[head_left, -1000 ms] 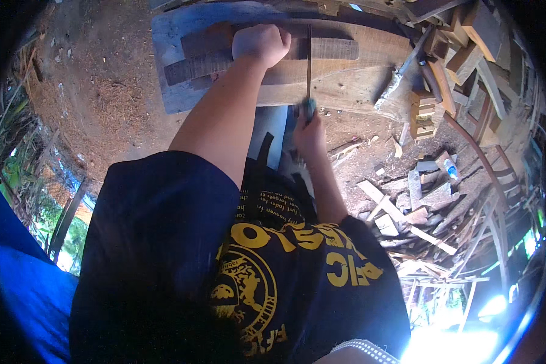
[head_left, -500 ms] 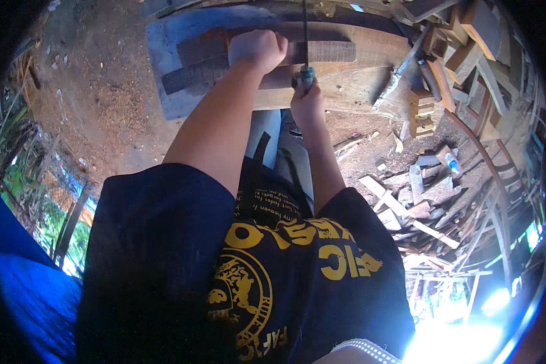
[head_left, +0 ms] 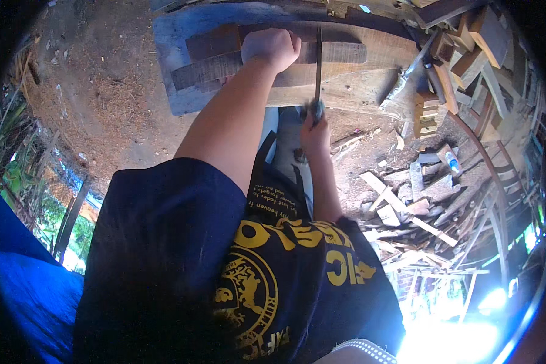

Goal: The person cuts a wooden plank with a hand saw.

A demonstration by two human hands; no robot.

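A dark, narrow wooden board [head_left: 343, 53] lies crosswise on a broad wooden bench top [head_left: 385, 67]. My left hand [head_left: 272, 50] is closed in a fist-like grip on this board, left of the saw; its fingertips are hidden. In my right hand [head_left: 316, 138], nearer my body, is the dark handle of a handsaw [head_left: 318, 70]. The saw's blade appears edge-on as a thin line and runs across the board, pointing away from me. Another dark plank [head_left: 212, 45] rests on the bench behind the board. How deep any cut goes cannot be made out.
A pale stick [head_left: 400, 88] leans at the bench's right end. Stacked wood blocks [head_left: 461, 54] stand beyond it. Scrap wood [head_left: 418, 206] covers the ground at right, with a plastic bottle [head_left: 451, 161] among it. Sawdust [head_left: 124, 88] lies on the dirt at left.
My right hand has pulled the saw back toward my body, with its handle now below the bench's near edge. The left hand stays on the board; the whole view has shifted slightly.
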